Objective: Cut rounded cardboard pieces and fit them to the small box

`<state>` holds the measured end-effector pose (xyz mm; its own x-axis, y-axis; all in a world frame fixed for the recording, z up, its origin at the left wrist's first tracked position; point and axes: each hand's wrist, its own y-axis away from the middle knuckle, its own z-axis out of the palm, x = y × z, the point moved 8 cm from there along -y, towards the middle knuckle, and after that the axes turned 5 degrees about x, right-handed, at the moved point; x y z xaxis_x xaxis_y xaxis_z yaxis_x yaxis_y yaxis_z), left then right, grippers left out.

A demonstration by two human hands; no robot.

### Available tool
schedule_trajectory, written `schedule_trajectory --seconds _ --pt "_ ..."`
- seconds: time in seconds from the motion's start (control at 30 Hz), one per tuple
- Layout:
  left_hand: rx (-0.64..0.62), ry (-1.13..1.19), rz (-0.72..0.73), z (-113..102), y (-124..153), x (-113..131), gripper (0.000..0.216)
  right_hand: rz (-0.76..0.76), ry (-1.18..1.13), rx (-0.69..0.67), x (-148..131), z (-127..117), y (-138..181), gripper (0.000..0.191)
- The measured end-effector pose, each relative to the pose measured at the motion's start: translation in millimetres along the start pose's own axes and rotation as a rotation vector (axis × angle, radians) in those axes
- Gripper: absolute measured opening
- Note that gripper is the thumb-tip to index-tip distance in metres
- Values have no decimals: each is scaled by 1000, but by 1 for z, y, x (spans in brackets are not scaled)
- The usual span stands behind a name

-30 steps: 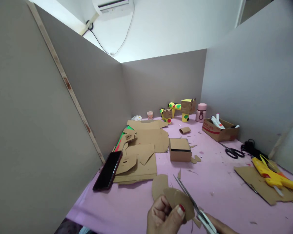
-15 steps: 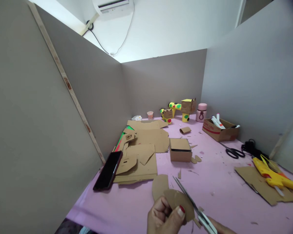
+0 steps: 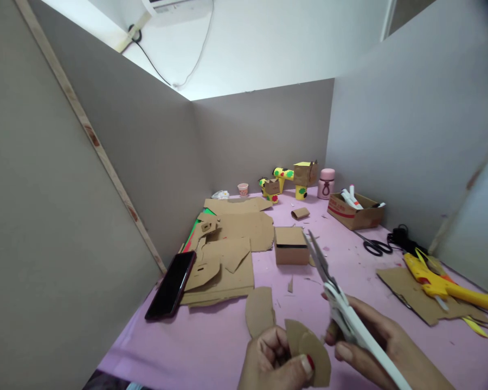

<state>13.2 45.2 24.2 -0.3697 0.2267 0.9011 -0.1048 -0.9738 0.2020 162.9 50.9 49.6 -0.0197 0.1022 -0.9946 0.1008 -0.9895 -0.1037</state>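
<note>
Left hand [image 3: 274, 360] pinches small rounded cardboard cutout [image 3: 311, 352], thumb on top, low over the pink table [image 3: 211, 346]. Looks light, thin, stiff-ish but bends easily, so best held near the edge w/ fingertips. Plain brown, curved outline. Right hand [image 3: 374, 346] wrapped round white-handled scissors [image 3: 341, 303], blades nearly closed, tips up, clear of the cutout.

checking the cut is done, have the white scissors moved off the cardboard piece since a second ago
Yes. The white scissors in the right hand have lifted up and right, clear of the cardboard piece in the left hand; their tips now overlap the small cardboard box.
</note>
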Motion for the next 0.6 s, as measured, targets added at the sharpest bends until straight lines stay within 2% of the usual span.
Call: schedule_trajectory --seconds 0.07,0.17,0.33,0.6 --pt "-54 -59 -40 3 -1 -3 36 -13 57 -138 -15 15 -7 49" --pt "-117 -153 -89 10 1 0 28 0 114 -232 -20 26 -10 58" --pt "-158 -362 -168 17 4 6 17 10 166 -276 -6 31 -7 65" --pt "-191 -368 -157 18 -2 4 15 -78 237 -205 -4 26 -7 59"
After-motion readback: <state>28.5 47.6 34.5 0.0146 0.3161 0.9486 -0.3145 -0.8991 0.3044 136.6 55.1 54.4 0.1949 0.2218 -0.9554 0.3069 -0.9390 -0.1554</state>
